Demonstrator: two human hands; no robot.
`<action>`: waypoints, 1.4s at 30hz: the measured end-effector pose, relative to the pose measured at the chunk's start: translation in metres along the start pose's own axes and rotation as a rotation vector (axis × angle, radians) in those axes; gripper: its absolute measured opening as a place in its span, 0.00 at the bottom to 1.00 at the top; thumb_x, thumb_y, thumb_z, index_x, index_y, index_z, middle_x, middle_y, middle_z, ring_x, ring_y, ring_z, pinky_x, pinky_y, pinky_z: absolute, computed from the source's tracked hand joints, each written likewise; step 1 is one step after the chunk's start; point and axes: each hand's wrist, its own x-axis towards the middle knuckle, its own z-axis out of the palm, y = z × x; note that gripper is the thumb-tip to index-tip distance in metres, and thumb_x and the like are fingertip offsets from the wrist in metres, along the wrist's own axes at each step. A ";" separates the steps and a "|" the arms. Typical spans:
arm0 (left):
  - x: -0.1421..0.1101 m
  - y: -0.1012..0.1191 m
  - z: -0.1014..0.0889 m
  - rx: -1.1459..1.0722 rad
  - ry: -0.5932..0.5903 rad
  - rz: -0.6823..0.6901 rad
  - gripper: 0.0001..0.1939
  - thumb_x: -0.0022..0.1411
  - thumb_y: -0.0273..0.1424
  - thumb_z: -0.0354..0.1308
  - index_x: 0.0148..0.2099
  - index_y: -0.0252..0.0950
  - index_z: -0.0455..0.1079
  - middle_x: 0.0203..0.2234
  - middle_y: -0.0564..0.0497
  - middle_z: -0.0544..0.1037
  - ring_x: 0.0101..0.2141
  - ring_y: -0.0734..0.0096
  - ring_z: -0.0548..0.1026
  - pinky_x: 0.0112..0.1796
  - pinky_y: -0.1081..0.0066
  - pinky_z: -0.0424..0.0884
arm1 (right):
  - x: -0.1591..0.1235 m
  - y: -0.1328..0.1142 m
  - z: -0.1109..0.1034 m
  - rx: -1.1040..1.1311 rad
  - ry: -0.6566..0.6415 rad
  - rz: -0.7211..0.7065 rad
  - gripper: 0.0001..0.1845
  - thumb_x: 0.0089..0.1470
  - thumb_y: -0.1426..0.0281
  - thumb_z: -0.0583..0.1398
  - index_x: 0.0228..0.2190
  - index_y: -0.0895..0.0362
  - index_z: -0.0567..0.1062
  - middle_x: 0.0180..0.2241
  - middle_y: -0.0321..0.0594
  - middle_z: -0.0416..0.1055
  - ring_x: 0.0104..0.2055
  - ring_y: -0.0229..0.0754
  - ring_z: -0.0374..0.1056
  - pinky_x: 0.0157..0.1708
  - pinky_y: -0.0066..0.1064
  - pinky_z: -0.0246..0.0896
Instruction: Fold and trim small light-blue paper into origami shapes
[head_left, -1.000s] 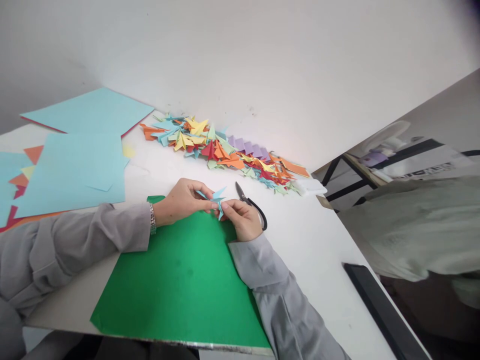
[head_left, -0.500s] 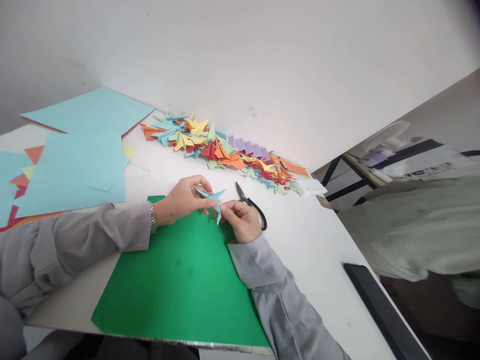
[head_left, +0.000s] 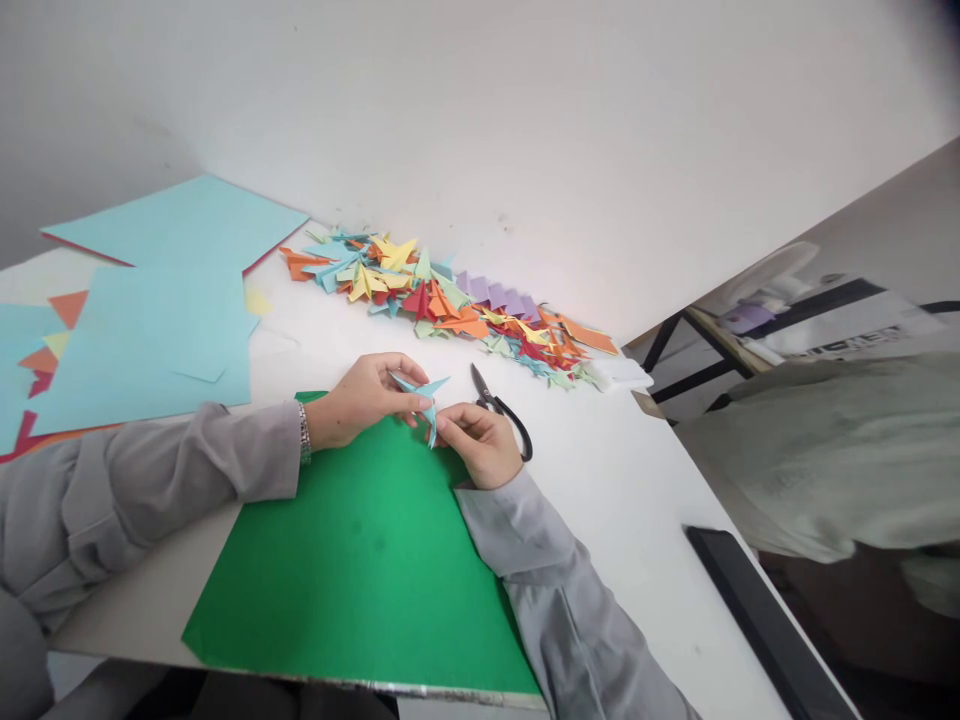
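Observation:
Between my two hands is a small light-blue folded paper plane [head_left: 428, 392], held above the far edge of a green board [head_left: 367, 560]. My left hand [head_left: 367, 400] pinches its body from the left, thumb in front and fingers behind. From the right, my right hand [head_left: 482, 440] grips the plane's lower, pointed end between thumb and forefinger. Black-handled scissors [head_left: 504, 408] lie just beyond my right hand, partly hidden by it.
A long heap of colourful folded paper planes [head_left: 450, 310] lies along the wall. Large light-blue sheets [head_left: 150, 340] and coloured scraps [head_left: 69, 308] are on the left. A black flat bar [head_left: 765, 620] lies at the table's right edge. Another person's pale clothing [head_left: 810, 460] shows at right.
The plane has tilted slightly, and its lower end has shifted a little left together with my right hand. Both hands keep their hold.

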 end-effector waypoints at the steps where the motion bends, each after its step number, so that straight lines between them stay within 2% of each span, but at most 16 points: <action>1: 0.000 0.000 0.000 0.000 0.014 -0.002 0.16 0.42 0.26 0.65 0.34 0.30 0.65 0.15 0.55 0.72 0.17 0.75 0.72 0.20 0.76 0.67 | 0.000 0.000 0.000 0.003 0.000 -0.003 0.18 0.36 0.55 0.64 0.19 0.58 0.72 0.15 0.34 0.68 0.18 0.34 0.61 0.22 0.28 0.57; 5: 0.001 -0.001 0.001 -0.014 0.054 -0.015 0.15 0.42 0.25 0.65 0.34 0.30 0.65 0.16 0.54 0.73 0.17 0.76 0.72 0.20 0.76 0.67 | 0.000 -0.001 0.001 0.013 0.009 0.000 0.18 0.39 0.55 0.63 0.19 0.58 0.72 0.15 0.34 0.68 0.19 0.33 0.61 0.23 0.28 0.57; 10: 0.001 0.001 0.000 -0.017 0.036 -0.021 0.16 0.40 0.26 0.66 0.34 0.30 0.66 0.17 0.53 0.73 0.18 0.76 0.72 0.21 0.75 0.68 | 0.000 0.000 0.004 0.076 0.073 0.078 0.17 0.31 0.59 0.68 0.20 0.58 0.71 0.16 0.34 0.70 0.18 0.34 0.63 0.21 0.28 0.58; 18: 0.001 -0.002 0.000 0.003 0.046 -0.024 0.15 0.40 0.30 0.67 0.31 0.29 0.69 0.19 0.53 0.73 0.18 0.76 0.72 0.20 0.76 0.67 | -0.002 -0.002 0.005 0.073 0.165 0.092 0.17 0.26 0.61 0.69 0.16 0.59 0.72 0.14 0.35 0.71 0.16 0.33 0.62 0.19 0.27 0.58; 24: 0.001 -0.001 0.001 0.048 0.063 -0.014 0.13 0.39 0.31 0.67 0.26 0.29 0.69 0.16 0.54 0.71 0.17 0.77 0.70 0.19 0.77 0.64 | -0.002 -0.001 0.003 0.034 0.131 0.087 0.15 0.26 0.62 0.69 0.14 0.59 0.72 0.13 0.36 0.70 0.15 0.33 0.62 0.18 0.27 0.57; 31: 0.002 -0.001 0.001 0.087 0.087 -0.007 0.14 0.38 0.33 0.67 0.26 0.30 0.69 0.15 0.54 0.71 0.16 0.77 0.70 0.20 0.77 0.64 | -0.002 -0.002 0.003 0.018 0.137 0.104 0.14 0.27 0.64 0.69 0.15 0.59 0.72 0.13 0.36 0.70 0.15 0.34 0.62 0.17 0.27 0.57; 35: 0.003 -0.002 0.000 0.064 0.094 -0.006 0.14 0.38 0.33 0.67 0.27 0.30 0.69 0.16 0.54 0.72 0.17 0.77 0.70 0.20 0.76 0.65 | -0.002 -0.001 0.000 0.101 0.061 0.135 0.14 0.26 0.67 0.69 0.19 0.58 0.73 0.16 0.35 0.72 0.18 0.36 0.65 0.21 0.28 0.60; 39: 0.004 -0.002 0.001 0.045 0.108 -0.009 0.15 0.38 0.33 0.67 0.28 0.30 0.69 0.17 0.54 0.73 0.17 0.77 0.70 0.21 0.76 0.65 | 0.000 -0.001 -0.005 0.147 0.009 0.108 0.12 0.32 0.65 0.67 0.23 0.58 0.75 0.19 0.37 0.74 0.19 0.35 0.66 0.21 0.28 0.60; 42: 0.003 -0.001 0.001 0.070 0.111 -0.001 0.15 0.38 0.34 0.67 0.28 0.30 0.69 0.16 0.53 0.72 0.17 0.77 0.70 0.21 0.76 0.65 | 0.001 -0.001 -0.005 0.120 0.012 0.085 0.13 0.35 0.62 0.65 0.21 0.59 0.75 0.17 0.37 0.73 0.17 0.34 0.64 0.19 0.27 0.59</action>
